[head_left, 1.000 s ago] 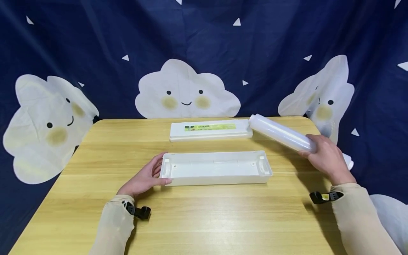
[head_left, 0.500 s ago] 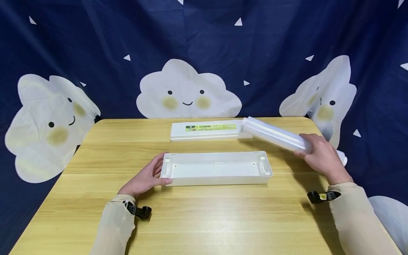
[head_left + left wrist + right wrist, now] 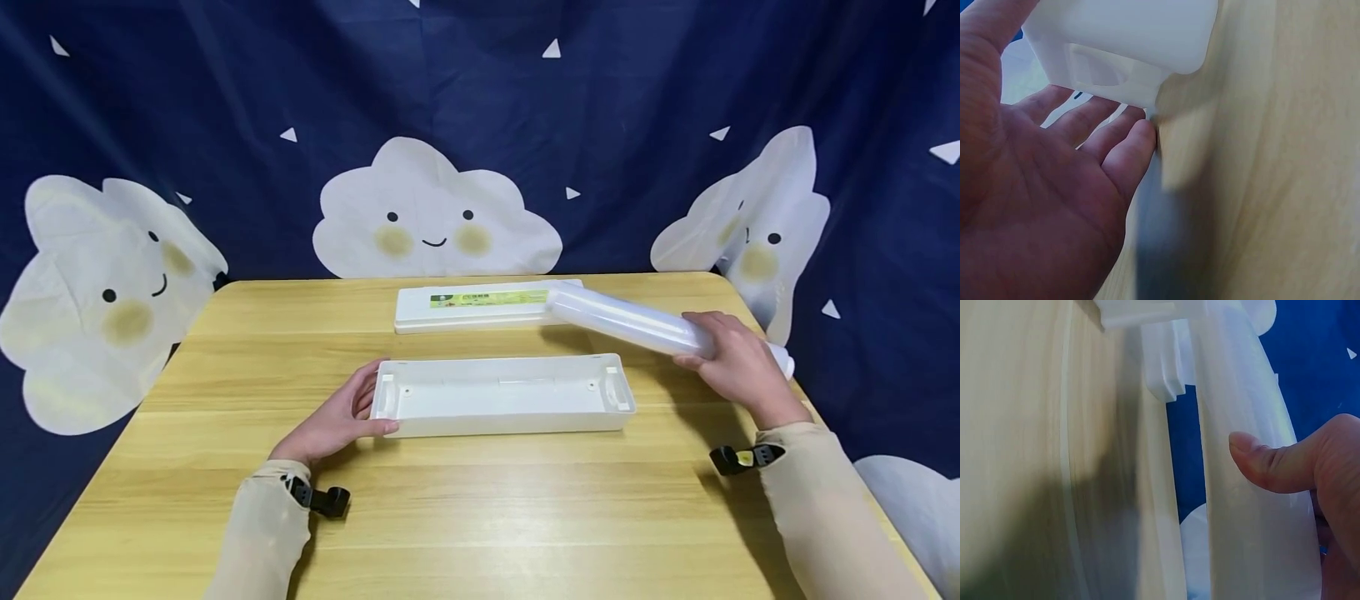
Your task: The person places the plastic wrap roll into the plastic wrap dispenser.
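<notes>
A long white plastic box (image 3: 502,423) without a lid lies on the table, its hollow side up. My left hand (image 3: 335,419) holds its left end, thumb at the front wall and fingers behind; the left wrist view shows that end wall (image 3: 1097,65) close up. My right hand (image 3: 738,362) grips a roll of cling film (image 3: 630,321) near its right end, tilted with the far end toward the back left. In the right wrist view the thumb lies across the film roll (image 3: 1244,506). The roll's far end overlaps the labelled lid in the head view.
The white lid (image 3: 420,312), with a green and yellow label, lies behind the box near the table's back edge. A dark blue curtain (image 3: 247,200) with white clouds hangs close behind the wooden table (image 3: 480,508).
My right hand has moved left with the cling film roll, which now reaches further over the lid. The left hand and the box stay where they were.
</notes>
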A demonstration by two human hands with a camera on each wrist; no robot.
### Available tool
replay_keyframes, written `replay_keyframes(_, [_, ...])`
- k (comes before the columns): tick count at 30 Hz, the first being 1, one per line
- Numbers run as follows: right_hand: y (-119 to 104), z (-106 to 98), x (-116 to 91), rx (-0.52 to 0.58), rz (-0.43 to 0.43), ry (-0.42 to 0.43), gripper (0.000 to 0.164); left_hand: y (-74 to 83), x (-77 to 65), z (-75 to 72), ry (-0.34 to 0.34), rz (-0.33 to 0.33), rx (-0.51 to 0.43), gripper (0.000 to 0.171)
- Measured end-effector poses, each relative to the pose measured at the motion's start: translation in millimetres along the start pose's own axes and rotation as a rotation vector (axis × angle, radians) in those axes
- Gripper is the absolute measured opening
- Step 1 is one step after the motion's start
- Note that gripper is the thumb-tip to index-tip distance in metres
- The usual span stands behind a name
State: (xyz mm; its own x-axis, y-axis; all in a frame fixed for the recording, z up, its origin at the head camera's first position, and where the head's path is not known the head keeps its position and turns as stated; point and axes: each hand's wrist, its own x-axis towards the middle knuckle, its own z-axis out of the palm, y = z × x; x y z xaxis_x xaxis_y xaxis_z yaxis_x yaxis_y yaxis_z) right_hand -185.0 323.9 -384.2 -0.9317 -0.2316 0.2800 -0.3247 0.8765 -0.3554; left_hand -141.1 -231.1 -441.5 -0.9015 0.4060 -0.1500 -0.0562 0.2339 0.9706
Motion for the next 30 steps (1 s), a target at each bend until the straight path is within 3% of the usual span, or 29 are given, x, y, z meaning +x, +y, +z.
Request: replay_keyframes(30, [-18,-3,18,0.011,-0.037,-0.051,0.061,-0.5,0.1,0.5,0.007,0.012,-0.017,0.106])
